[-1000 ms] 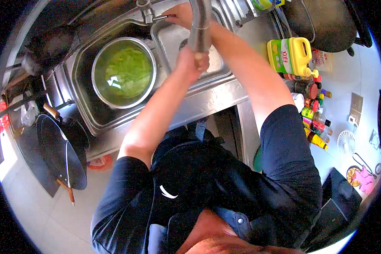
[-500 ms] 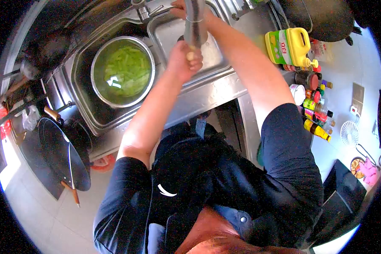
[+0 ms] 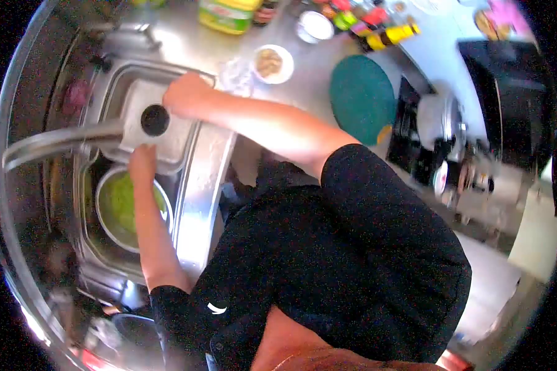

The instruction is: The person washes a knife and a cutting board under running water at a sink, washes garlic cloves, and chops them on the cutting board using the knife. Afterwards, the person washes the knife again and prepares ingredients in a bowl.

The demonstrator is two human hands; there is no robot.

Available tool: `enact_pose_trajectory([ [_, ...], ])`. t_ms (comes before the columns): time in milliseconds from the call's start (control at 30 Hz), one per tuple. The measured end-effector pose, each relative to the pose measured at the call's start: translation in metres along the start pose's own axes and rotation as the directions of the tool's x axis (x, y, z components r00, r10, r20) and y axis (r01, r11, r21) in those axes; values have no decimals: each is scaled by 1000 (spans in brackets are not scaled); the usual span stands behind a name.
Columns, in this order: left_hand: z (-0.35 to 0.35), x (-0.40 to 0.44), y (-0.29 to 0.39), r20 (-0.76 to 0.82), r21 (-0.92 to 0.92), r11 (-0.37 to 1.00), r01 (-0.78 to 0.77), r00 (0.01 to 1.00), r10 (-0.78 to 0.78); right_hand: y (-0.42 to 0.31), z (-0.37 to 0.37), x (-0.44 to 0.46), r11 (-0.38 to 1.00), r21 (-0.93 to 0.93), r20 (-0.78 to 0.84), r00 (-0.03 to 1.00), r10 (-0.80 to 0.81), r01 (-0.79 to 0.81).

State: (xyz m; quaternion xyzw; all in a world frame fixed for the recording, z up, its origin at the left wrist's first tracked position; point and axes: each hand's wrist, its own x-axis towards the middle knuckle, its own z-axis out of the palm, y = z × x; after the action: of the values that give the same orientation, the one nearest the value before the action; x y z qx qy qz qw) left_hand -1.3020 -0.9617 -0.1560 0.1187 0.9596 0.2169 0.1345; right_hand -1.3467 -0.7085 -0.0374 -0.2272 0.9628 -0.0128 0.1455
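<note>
My left hand is over the near edge of the small sink basin, beside the metal bowl. Motion smears its fingers, so what it holds does not show. Pale green vegetable pieces lie in water in that bowl. At the basin's right side is my right hand, its fingers curled in; anything inside them is hidden. Between the hands shows the dark drain. The faucet spout reaches over the basin from the left.
A white bowl of pale pieces and a clear plastic bag lie on the counter. Farther right is a round green board. A yellow jug, a white tub and a yellow bottle stand at the back.
The view has swung right, bringing in more counter. My right hand has left the faucet for the basin's right side. My left hand, earlier closed on a small yellowish piece, has shifted toward the bowl.
</note>
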Motion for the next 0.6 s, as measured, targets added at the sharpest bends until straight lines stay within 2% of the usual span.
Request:
enact_pose_trajectory([
  [33, 0, -6, 1, -43, 122, 991, -49, 998, 54, 1, -3, -28, 985, 174, -116, 993, 13, 7],
  [67, 5, 3, -14, -59, -109, 993, 37, 997, -44, -3, -20, -62, 915, 403, -211, 972, 101, -8],
  [100, 13, 6, -25, -31, -333, 933, 132, 988, -151, 0, -15, -84, 797, 602, -163, 968, 191, -56],
  [167, -37, 1, 14, 88, -416, 875, 249, 968, -234, 10, -7, -123, 903, 422, -119, 983, 139, -76],
  [200, -41, 0, 12, 57, -533, 824, 192, 980, -192, 13, 6, -147, 898, 427, -128, 977, 170, -100],
  [267, -68, -3, 48, 56, -535, 818, 213, 974, -217, 22, 27, -199, 817, 566, -145, 962, 231, -111],
  [300, -76, -5, 50, 54, -538, 819, 199, 978, -202, 23, 22, -221, 827, 532, -40, 971, 236, -180],
  [367, -81, -9, 59, 52, -532, 829, 173, 984, -172, 25, 26, -278, 795, 552, -9, 951, 308, -252],
  [400, -81, -10, 61, 60, -521, 837, 170, 985, -162, 30, 51, -300, 802, 545, -52, 945, 323, -244],
  [467, -80, -13, 63, 71, -492, 855, 165, 986, -149, 33, 79, -353, 707, 628, -41, 893, 447, -325],
  [533, -75, -16, 62, 75, -454, 877, 160, 987, -141, 32, 78, -408, 746, 472, 72, 864, 498, -470],
  [600, -71, -18, 60, 85, -418, 894, 162, 987, -139, 27, 110, -465, 637, 597, 0, 794, 608, -487],
])
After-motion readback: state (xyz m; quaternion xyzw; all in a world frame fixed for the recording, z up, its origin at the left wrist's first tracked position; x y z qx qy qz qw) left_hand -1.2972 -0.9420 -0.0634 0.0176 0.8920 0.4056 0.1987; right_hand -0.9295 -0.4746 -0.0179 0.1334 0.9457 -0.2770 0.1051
